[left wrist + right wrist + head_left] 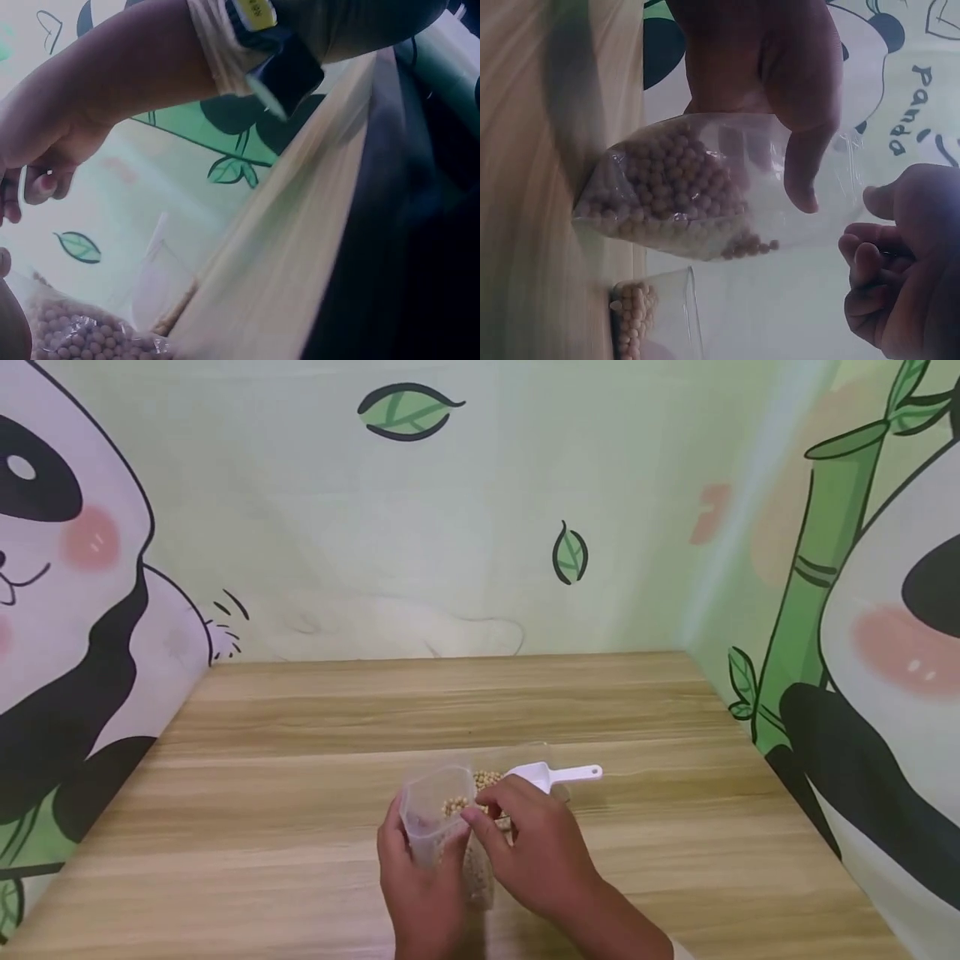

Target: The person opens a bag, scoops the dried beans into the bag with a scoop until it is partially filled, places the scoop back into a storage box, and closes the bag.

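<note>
A clear plastic bag (442, 793) with small round tan beans, like soybeans, stands upright in my left hand (423, 877). The fingers and thumb of that hand grip the bag from opposite sides. In the right wrist view the beans (675, 176) fill the lower part of the bag. My right hand (536, 843) is close to the bag's open mouth, its fingers bent and a gap between thumb and fingertips (868, 259); I see nothing held there. Behind that hand a clear container (694, 307) holds more beans. A white scoop (573, 774) lies across it, handle to the right.
The wood-grain table (262, 827) stretches out around the hands. Panda-printed walls (480, 510) enclose it at the back and on both sides. A dark band with a small device (285, 71) sits on the right wrist.
</note>
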`<state>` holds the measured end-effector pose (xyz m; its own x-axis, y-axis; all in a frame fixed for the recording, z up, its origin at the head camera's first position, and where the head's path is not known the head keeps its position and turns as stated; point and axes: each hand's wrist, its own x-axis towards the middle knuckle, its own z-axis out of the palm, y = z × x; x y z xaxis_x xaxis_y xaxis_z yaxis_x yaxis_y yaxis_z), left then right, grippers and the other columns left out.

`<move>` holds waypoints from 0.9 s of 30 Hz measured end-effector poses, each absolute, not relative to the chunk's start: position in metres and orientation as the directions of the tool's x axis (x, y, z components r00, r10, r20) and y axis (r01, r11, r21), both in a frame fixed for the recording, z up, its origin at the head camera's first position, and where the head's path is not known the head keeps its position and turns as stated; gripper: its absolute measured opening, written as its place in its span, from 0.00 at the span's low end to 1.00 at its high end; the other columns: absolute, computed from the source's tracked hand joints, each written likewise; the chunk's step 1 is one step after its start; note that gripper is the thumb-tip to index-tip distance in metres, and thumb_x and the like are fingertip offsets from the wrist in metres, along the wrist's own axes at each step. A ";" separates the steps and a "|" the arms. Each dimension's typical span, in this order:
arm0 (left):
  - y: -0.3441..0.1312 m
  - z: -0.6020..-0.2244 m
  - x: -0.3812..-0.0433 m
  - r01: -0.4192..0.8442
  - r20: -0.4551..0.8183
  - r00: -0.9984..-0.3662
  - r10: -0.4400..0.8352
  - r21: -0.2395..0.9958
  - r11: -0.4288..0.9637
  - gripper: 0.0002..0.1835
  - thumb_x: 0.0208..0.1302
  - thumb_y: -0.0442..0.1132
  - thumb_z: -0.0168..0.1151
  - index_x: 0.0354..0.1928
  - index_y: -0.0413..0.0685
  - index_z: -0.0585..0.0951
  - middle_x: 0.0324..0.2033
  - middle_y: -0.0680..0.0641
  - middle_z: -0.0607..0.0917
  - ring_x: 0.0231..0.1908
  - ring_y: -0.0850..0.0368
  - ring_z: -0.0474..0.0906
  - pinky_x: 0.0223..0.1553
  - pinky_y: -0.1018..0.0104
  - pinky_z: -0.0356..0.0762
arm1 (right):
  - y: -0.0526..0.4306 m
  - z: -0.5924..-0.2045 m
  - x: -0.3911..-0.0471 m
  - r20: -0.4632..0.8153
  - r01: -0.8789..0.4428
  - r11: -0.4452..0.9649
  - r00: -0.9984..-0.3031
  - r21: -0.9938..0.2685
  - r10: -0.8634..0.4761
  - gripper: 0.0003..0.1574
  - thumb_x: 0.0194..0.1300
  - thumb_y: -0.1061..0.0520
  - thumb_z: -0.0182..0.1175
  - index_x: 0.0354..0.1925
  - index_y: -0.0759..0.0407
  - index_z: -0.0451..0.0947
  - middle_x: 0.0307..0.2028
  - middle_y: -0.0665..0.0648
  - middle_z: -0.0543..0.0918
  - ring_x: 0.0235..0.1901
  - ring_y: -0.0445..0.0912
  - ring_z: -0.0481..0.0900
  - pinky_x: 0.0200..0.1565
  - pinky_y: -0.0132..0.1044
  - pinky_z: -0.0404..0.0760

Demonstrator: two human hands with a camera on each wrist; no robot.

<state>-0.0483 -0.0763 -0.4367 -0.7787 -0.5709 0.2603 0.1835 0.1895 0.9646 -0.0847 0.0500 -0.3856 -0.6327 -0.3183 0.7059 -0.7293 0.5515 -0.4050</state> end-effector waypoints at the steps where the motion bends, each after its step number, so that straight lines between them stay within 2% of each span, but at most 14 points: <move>1: -0.074 -0.436 -0.046 0.183 0.244 -0.782 -0.574 0.970 0.162 0.44 0.64 0.33 0.80 0.80 0.43 0.68 0.66 0.38 0.79 0.61 0.48 0.79 0.56 0.69 0.77 | 0.049 -0.385 -0.084 0.723 -0.742 0.554 -0.609 -0.377 -0.325 0.06 0.68 0.60 0.74 0.35 0.53 0.85 0.29 0.46 0.81 0.26 0.34 0.73 0.31 0.23 0.73; 4: -0.071 -0.437 -0.041 0.180 0.226 -0.789 -0.571 0.974 0.136 0.47 0.63 0.33 0.80 0.81 0.45 0.66 0.67 0.39 0.78 0.61 0.49 0.78 0.54 0.69 0.78 | 0.049 -0.386 -0.083 0.771 -0.778 0.562 -0.532 -0.283 -0.349 0.08 0.73 0.60 0.70 0.34 0.53 0.84 0.29 0.46 0.82 0.26 0.35 0.76 0.31 0.25 0.76; 7: -0.077 -0.441 -0.037 0.213 0.265 -0.805 -0.531 0.964 0.159 0.52 0.61 0.33 0.82 0.83 0.47 0.62 0.67 0.42 0.75 0.61 0.55 0.76 0.54 0.72 0.78 | 0.050 -0.387 -0.083 0.800 -0.806 0.544 -0.477 -0.233 -0.364 0.13 0.81 0.58 0.62 0.34 0.55 0.83 0.29 0.48 0.82 0.27 0.37 0.79 0.33 0.27 0.79; 9: -0.086 -0.445 -0.037 0.284 0.318 -0.808 -0.496 0.948 0.145 0.52 0.62 0.29 0.78 0.84 0.43 0.60 0.66 0.44 0.71 0.60 0.60 0.74 0.56 0.74 0.75 | 0.051 -0.387 -0.083 0.807 -0.819 0.523 -0.465 -0.235 -0.365 0.17 0.85 0.55 0.57 0.34 0.55 0.82 0.29 0.48 0.81 0.27 0.37 0.78 0.32 0.27 0.78; 11: -0.097 -0.447 -0.037 0.342 0.349 -0.817 -0.459 0.934 0.101 0.46 0.69 0.27 0.70 0.84 0.39 0.58 0.65 0.46 0.70 0.61 0.63 0.74 0.59 0.76 0.73 | 0.053 -0.389 -0.083 0.817 -0.834 0.495 -0.451 -0.243 -0.360 0.19 0.87 0.53 0.54 0.35 0.56 0.81 0.29 0.48 0.80 0.26 0.36 0.76 0.32 0.25 0.78; 13: -0.111 -0.446 -0.040 0.352 0.344 -0.837 -0.426 0.934 0.062 0.35 0.78 0.29 0.60 0.82 0.36 0.61 0.64 0.49 0.72 0.62 0.65 0.74 0.62 0.77 0.70 | 0.055 -0.391 -0.084 0.825 -0.848 0.465 -0.442 -0.255 -0.352 0.20 0.87 0.53 0.53 0.35 0.57 0.80 0.29 0.48 0.79 0.26 0.36 0.74 0.33 0.24 0.77; 15: -0.126 -0.443 -0.044 0.316 0.302 -0.871 -0.387 0.948 0.029 0.26 0.86 0.34 0.49 0.80 0.36 0.66 0.63 0.53 0.77 0.64 0.66 0.74 0.64 0.77 0.70 | 0.058 -0.393 -0.086 0.831 -0.857 0.436 -0.440 -0.275 -0.342 0.20 0.87 0.53 0.53 0.35 0.57 0.80 0.29 0.48 0.78 0.27 0.36 0.73 0.33 0.23 0.77; 17: -0.139 -0.438 -0.048 0.249 0.242 -0.915 -0.324 0.968 0.019 0.24 0.90 0.41 0.45 0.78 0.40 0.71 0.63 0.56 0.82 0.65 0.68 0.76 0.64 0.78 0.72 | 0.061 -0.395 -0.088 0.825 -0.858 0.415 -0.454 -0.303 -0.336 0.20 0.86 0.52 0.53 0.35 0.57 0.79 0.28 0.48 0.77 0.27 0.36 0.73 0.34 0.23 0.76; 19: -0.149 -0.434 -0.053 0.197 0.192 -0.942 -0.275 0.980 0.007 0.22 0.89 0.43 0.48 0.73 0.40 0.77 0.61 0.57 0.86 0.65 0.68 0.79 0.65 0.77 0.74 | 0.064 -0.396 -0.089 0.806 -0.847 0.401 -0.489 -0.348 -0.333 0.20 0.86 0.51 0.53 0.35 0.58 0.79 0.28 0.48 0.77 0.28 0.35 0.71 0.35 0.23 0.76; 22: -0.157 -0.430 -0.057 0.177 0.178 -0.953 -0.247 0.984 0.027 0.16 0.84 0.39 0.59 0.62 0.38 0.85 0.53 0.56 0.92 0.59 0.68 0.85 0.61 0.76 0.80 | 0.069 -0.396 -0.090 0.774 -0.822 0.395 -0.543 -0.411 -0.325 0.20 0.85 0.50 0.54 0.35 0.58 0.78 0.28 0.48 0.76 0.28 0.34 0.69 0.34 0.23 0.74; 25: -0.160 -0.427 -0.059 0.232 0.252 -0.925 -0.285 0.967 0.105 0.06 0.76 0.31 0.67 0.47 0.37 0.90 0.41 0.57 0.94 0.49 0.67 0.90 0.57 0.75 0.83 | 0.073 -0.396 -0.091 0.767 -0.807 0.393 -0.566 -0.441 -0.302 0.19 0.84 0.51 0.55 0.34 0.58 0.78 0.27 0.48 0.75 0.28 0.33 0.67 0.33 0.22 0.72; 27: -0.161 -0.425 -0.059 0.298 0.343 -0.889 -0.303 0.936 0.185 0.04 0.72 0.27 0.69 0.42 0.39 0.91 0.37 0.58 0.94 0.45 0.69 0.90 0.55 0.77 0.82 | 0.076 -0.395 -0.093 0.784 -0.808 0.403 -0.555 -0.430 -0.278 0.18 0.84 0.51 0.55 0.34 0.57 0.77 0.27 0.48 0.75 0.27 0.32 0.66 0.31 0.22 0.70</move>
